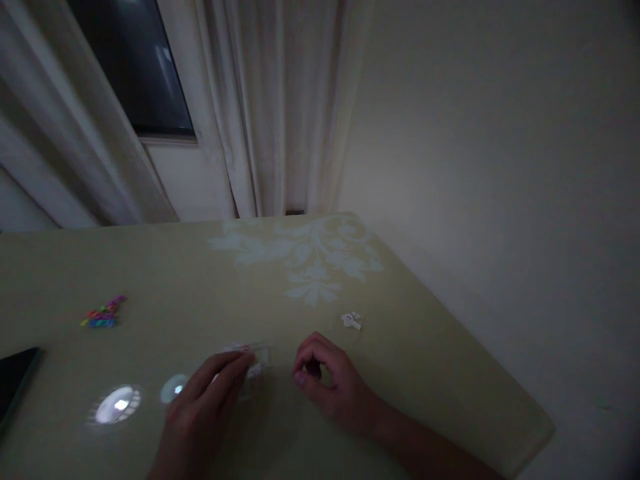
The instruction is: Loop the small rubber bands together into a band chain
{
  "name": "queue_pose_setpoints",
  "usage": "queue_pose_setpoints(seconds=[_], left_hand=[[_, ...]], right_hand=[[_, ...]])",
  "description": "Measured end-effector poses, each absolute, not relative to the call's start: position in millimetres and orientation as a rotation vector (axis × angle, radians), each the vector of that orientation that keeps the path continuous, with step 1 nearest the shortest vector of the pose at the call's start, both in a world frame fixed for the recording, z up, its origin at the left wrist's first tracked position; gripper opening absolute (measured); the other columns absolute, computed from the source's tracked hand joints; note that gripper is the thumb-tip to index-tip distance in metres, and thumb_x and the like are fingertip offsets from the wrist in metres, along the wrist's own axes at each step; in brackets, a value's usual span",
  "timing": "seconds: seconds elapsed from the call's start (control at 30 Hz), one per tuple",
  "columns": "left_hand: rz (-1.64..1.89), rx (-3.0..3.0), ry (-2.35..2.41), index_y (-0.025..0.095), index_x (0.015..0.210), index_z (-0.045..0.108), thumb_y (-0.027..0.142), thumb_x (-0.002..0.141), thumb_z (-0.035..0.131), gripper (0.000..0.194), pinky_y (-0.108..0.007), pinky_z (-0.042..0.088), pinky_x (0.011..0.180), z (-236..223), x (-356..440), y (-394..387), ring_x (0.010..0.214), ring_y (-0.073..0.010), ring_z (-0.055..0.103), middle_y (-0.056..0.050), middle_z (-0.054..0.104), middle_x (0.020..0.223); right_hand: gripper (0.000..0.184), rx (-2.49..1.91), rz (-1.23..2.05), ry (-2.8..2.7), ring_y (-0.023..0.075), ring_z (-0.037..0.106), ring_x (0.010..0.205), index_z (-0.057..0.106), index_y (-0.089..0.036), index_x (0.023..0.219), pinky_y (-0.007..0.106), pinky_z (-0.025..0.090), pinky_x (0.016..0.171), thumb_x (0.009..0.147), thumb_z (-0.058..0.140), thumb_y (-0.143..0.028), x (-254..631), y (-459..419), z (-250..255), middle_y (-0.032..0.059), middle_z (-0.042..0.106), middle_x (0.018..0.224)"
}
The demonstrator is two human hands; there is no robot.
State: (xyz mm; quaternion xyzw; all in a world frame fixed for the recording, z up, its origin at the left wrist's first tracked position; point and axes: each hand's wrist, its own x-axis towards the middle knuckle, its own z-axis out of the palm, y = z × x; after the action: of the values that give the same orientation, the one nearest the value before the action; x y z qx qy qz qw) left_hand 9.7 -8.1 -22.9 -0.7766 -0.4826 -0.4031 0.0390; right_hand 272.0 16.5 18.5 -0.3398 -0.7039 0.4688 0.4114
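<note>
Over a small clear plastic case [263,357], my left hand [203,400] bends its fingers down, with the fingertips on the case. Some reddish and whitish bits show in or under the clear plastic, too blurred to name. To the right of it, my right hand [333,383] is held just above the table with its fingers curled and the thumb close to the index fingertip. Whatever is in that pinch, if anything, is hidden. Just beyond the right hand lie small white pieces [351,321].
On the table [200,280] a pile of small colourful pieces [104,313] lies at the left. A dark flat device [17,377] is at the left edge. A round shiny clear piece [117,405] and a smaller disc [173,389] lie beside my left hand. Curtains [280,113] hang behind.
</note>
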Motion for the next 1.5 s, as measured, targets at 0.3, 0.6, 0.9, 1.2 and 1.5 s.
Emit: queue_pose_setpoints(seconds=[0.3,0.6,0.9,1.2,1.5], left_hand=[[-0.835,-2.553,-1.381,0.021,0.132,0.070,0.002,0.092,0.040,0.053,-0.037,0.063,0.092,-41,3,12,0.110,-0.0268,0.072,-0.014,0.075,0.122],[-1.018,-2.501,-1.768,0.026,0.137,0.069,0.029,0.102,0.050,0.040,-0.044,0.062,0.099,-30,-6,21,0.114,-0.0282,0.075,-0.010,0.076,0.129],[-1.100,-2.858,-1.941,0.026,0.147,0.060,0.039,0.080,0.083,0.072,-0.053,0.054,0.110,-30,-23,22,0.129,-0.0344,0.068,-0.014,0.069,0.142],[-1.331,-2.982,-1.748,0.028,0.157,0.044,0.029,0.083,0.080,0.082,-0.049,0.056,0.109,-35,41,15,0.128,-0.0305,0.068,-0.015,0.061,0.150],[-1.169,-3.023,-1.560,0.026,0.127,0.073,0.039,0.092,0.074,0.038,-0.046,0.051,0.115,-15,36,16,0.135,-0.0287,0.063,-0.011,0.064,0.148]], right_hand=[[0.005,-0.865,1.005,-1.855,0.0144,0.054,0.080,0.066,-0.021,0.095,0.028,0.045,0.073,0.097,0.064,-0.025,273,23,20,0.0012,0.058,0.092],[0.049,-1.498,0.321,-2.143,0.0351,0.052,0.130,0.064,-0.021,0.124,0.052,0.040,0.111,0.081,0.085,-0.030,333,73,18,0.0160,0.059,0.136],[0.045,-1.480,0.481,-2.273,0.0287,0.062,0.115,0.066,-0.016,0.120,0.042,0.048,0.102,0.079,0.084,-0.023,339,81,13,0.0136,0.068,0.121],[0.050,-0.710,0.829,-2.438,0.0252,0.056,0.136,0.072,-0.023,0.124,0.042,0.040,0.118,0.078,0.091,-0.031,277,52,4,0.0109,0.064,0.141],[0.033,-0.664,0.836,-2.518,0.0224,0.052,0.145,0.076,-0.019,0.122,0.038,0.039,0.122,0.091,0.083,-0.025,284,59,8,0.0153,0.057,0.155]])
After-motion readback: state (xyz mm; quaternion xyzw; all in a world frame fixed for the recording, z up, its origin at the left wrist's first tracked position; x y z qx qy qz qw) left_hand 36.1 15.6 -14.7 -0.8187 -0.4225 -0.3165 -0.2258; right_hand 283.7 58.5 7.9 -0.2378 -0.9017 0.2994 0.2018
